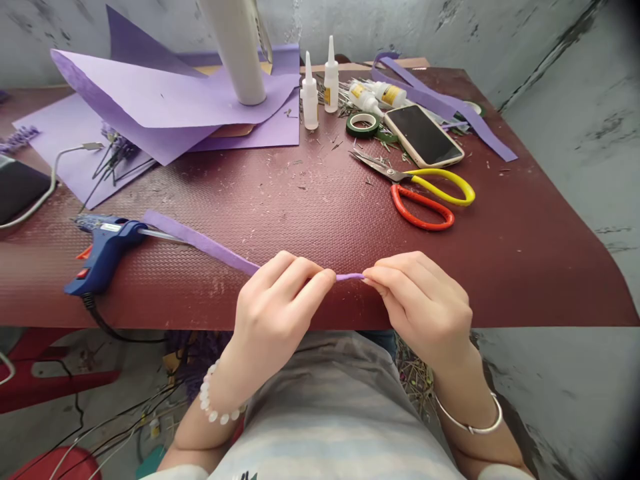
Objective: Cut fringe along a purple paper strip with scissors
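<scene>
Purple strip (219,251) between both hands' fingers (315,289)

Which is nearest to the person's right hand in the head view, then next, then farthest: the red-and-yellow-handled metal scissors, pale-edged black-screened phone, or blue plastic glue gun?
1. Red-and-yellow-handled scissors: just beyond the right hand.
2. Phone: farther back, behind the scissors.
3. Glue gun: far left, past the left hand.

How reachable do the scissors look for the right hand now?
Probably yes: no object shows between the right hand and the scissors just beyond it, though it pinches the purple strip.
</scene>
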The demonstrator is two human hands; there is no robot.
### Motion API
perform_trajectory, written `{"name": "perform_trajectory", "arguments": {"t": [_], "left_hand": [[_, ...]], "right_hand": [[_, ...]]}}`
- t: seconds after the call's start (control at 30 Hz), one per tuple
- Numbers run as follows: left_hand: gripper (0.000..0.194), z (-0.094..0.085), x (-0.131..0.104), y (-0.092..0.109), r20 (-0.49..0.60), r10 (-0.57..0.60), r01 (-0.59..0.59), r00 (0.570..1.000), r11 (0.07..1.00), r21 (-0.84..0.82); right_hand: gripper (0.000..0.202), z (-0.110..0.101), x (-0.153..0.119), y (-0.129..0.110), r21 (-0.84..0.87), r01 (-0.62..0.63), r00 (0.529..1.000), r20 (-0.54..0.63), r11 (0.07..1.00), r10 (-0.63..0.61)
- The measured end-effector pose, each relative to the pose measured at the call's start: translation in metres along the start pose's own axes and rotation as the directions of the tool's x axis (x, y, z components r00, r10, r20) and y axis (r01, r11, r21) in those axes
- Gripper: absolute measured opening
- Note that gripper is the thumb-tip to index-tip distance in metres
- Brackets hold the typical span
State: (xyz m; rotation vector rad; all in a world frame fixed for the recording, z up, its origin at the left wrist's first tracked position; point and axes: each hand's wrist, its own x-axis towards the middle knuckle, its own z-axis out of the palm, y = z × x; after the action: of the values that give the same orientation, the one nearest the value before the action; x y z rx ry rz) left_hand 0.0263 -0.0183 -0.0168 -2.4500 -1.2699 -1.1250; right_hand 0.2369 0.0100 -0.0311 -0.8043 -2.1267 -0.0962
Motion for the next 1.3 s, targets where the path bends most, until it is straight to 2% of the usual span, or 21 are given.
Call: {"name": "perform_trajectory", "arguments": {"t": [0.17, 0.3, 0.43, 0.53, 0.67, 0.77, 0.87, 0.97, 1.03, 1.17, 1.3], "left_hand": [[0.011, 0.004, 0.003, 0.002, -0.013, 0.025, -0.026, 1.000, 1.000, -0.014], [0.010, 0.005, 0.003, 0.000, -0.028, -0.027, 0.027, 0.999, 1.000, -0.007], [0.014, 0.007, 0.000, -0.001, -0.058, 0.017, -0.013, 0.998, 0.998, 0.054], [0.012, 0.008, 0.001, -0.001, -0.029, 0.010, -0.009, 1.000, 0.999, 0.039], [0.007, 0.007, 0.004, -0.005, 0.000, -0.043, 0.043, 0.999, 0.997, 0.056], [0.014, 0.008, 0.005, -0.005, -0.019, -0.024, 0.025, 1.000, 0.998, 0.056], [0.010, 0.010, 0.005, -0.002, 0.005, 0.006, -0.006, 1.000, 0.999, 0.041], [0.005, 0.011, 0.005, 0.000, 0.025, -0.011, 0.011, 1.000, 1.000, 0.000], [0.007, 0.010, 0.005, 0.000, 0.001, -0.026, 0.026, 1.000, 1.000, -0.001], [0.012, 0.010, 0.005, 0.003, -0.020, 0.042, -0.041, 0.999, 0.999, 0.029], [0.008, 0.006, 0.005, -0.002, -0.038, -0.038, 0.039, 0.999, 0.998, 0.049]], "right_hand": [[0.010, 0.000, 0.000, -0.004, 0.023, -0.025, 1.000, 0.003, 0.999, 0.025], [0.018, -0.003, 0.000, 0.001, -0.006, -0.041, 0.998, -0.042, 0.999, 0.041], [0.016, -0.001, 0.003, 0.004, -0.052, -0.019, 1.000, 0.007, 0.998, 0.020], [0.009, -0.001, 0.005, 0.001, -0.011, 0.011, 0.999, 0.046, 1.000, -0.011], [0.017, -0.007, 0.003, 0.002, -0.076, 0.001, 1.000, 0.006, 0.997, -0.001], [0.013, -0.009, 0.000, 0.004, -0.099, -0.027, 0.999, 0.021, 0.995, 0.029], [0.009, -0.008, 0.000, 0.001, -0.083, -0.021, 0.998, 0.064, 0.996, 0.026], [0.015, -0.006, 0.001, -0.001, -0.112, -0.027, 0.999, 0.029, 0.993, 0.030], [0.017, -0.006, 0.001, -0.001, -0.128, -0.048, 0.999, 0.001, 0.991, 0.048], [0.013, -0.005, 0.002, -0.002, -0.103, -0.049, 0.999, 0.018, 0.993, 0.051], [0.017, -0.008, 0.000, 0.002, -0.176, -0.047, 0.999, -0.011, 0.983, 0.045]]}}
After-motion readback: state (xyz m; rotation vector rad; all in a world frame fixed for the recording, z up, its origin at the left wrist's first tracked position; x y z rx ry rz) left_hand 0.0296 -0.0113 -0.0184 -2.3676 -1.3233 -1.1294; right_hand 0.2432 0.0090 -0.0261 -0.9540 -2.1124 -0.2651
